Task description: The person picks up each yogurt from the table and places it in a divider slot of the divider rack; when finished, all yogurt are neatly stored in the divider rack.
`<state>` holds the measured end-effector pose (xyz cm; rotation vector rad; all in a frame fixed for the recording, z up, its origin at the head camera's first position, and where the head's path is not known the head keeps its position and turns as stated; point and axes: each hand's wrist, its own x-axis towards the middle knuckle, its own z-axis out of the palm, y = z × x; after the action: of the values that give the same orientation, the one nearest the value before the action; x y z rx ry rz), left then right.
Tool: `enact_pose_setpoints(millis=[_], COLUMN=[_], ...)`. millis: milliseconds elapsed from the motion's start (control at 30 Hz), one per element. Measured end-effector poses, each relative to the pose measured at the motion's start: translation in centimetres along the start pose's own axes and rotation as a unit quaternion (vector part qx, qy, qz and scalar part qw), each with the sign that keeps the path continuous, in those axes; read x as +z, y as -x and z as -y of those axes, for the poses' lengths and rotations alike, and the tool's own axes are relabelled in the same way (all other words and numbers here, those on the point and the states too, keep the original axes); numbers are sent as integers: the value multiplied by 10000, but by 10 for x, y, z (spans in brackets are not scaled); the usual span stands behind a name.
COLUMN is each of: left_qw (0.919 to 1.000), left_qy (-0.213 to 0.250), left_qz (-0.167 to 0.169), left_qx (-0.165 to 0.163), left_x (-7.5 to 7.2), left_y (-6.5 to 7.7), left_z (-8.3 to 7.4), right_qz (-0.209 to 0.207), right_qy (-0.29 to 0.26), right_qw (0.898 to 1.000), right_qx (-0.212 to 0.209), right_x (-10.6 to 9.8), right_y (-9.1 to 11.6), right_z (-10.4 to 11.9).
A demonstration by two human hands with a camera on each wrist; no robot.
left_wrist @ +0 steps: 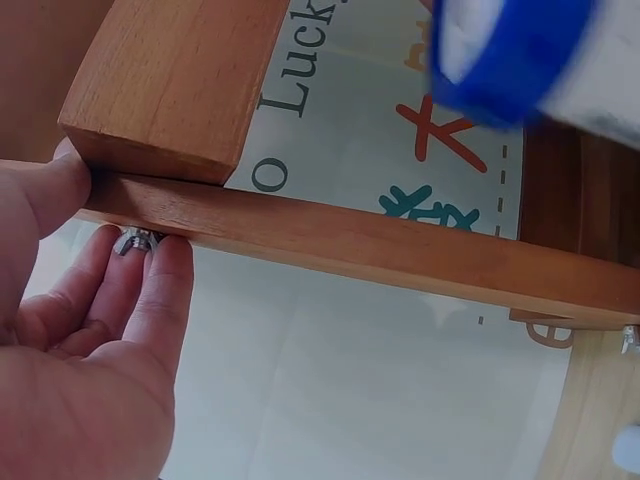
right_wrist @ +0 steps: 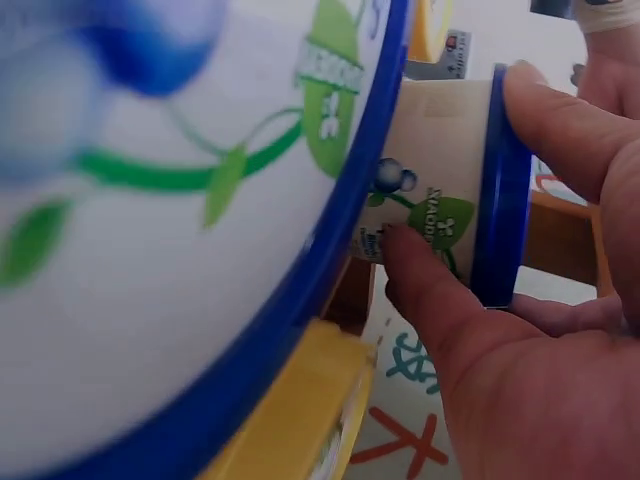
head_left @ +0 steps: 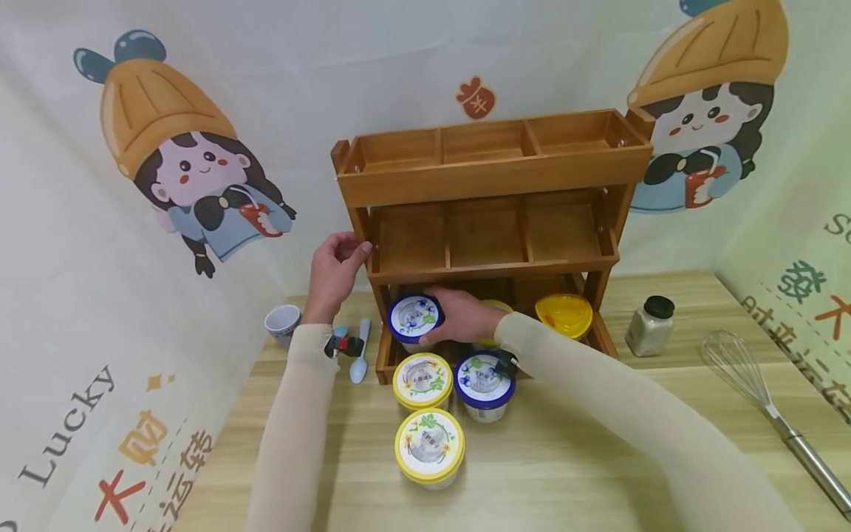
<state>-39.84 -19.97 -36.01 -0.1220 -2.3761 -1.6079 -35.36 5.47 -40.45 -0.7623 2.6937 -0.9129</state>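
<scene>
A wooden three-tier rack (head_left: 492, 174) stands against the back wall. My left hand (head_left: 335, 270) grips its left upright; in the left wrist view the thumb lies on one side of the wooden post (left_wrist: 330, 240), and fingers reach the other side beside a metal wing nut (left_wrist: 138, 240). At the bottom tier's left end, my right hand (head_left: 465, 316) holds a blue-lidded tub (head_left: 414, 319) by its side and lid edge. In front are another blue-lidded tub (head_left: 484, 380) and two yellow-lidded tubs (head_left: 422, 380). Behind the right hand, another yellow lid (head_left: 497, 304) is partly hidden.
On the bottom tier's right sits a yellow translucent container (head_left: 565, 315). Right of the rack are a black-capped jar (head_left: 651, 326) and a whisk (head_left: 764, 406). Left of it are a cup (head_left: 283, 321) and a light-blue spoon (head_left: 360, 355). The middle tier (head_left: 488, 233) overhangs the right hand.
</scene>
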Motion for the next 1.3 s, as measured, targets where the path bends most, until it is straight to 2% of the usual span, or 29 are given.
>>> enact_pose_setpoints(millis=[367,533,700,1067,1300], left_qw=[10000,9999,10000,9998,9999], left_qy=[81,117,71,102,74], left_qz=[-40,-36,17,87,71], left_qx=[22,105,40,130,86], left_x=[0,-2,-3,-2,-4], left_y=[4,3,4,1,2], left_z=[0,-4,-3,-5,-5], right_qz=[524,693,846,682,680], right_qy=[246,-11,-188,-339,-538], right_qw=[9977,9970,9957,9958,9955], right_qx=[351,337,339,500,372], right_x=[6,6,8,-8,-19], right_y=[-13,-17,-19,-12,2], right_z=[7,4,2,3,5])
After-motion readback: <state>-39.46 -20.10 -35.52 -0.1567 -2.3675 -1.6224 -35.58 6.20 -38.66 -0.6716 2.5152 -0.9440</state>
